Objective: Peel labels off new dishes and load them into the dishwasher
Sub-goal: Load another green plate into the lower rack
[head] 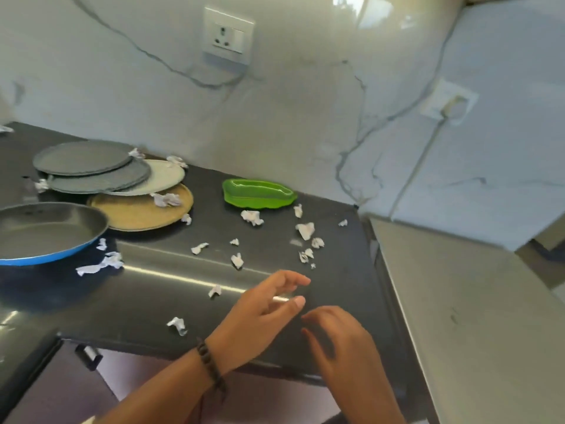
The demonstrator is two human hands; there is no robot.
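Observation:
My left hand (pixel 266 310) hovers over the front of the dark counter (pixel 171 289), fingers loosely spread and holding nothing. My right hand (pixel 339 341) is just to its right, also relaxed and holding nothing. A green leaf-shaped dish (pixel 258 194) lies near the wall. To the left, grey plates (pixel 82 157) overlap a pale plate (pixel 168 175) and a tan plate (pixel 137 212). A dark pan with a blue rim (pixel 46 234) stands at the far left. Several torn label scraps (pixel 305 229) are scattered over the counter.
A marble-look wall with a socket (pixel 227 36) rises behind the counter. A second socket with a white cable (pixel 449 102) is on the right wall. A beige surface (pixel 474 316) adjoins the counter on the right. A cabinet handle (pixel 88 356) shows below the counter's edge.

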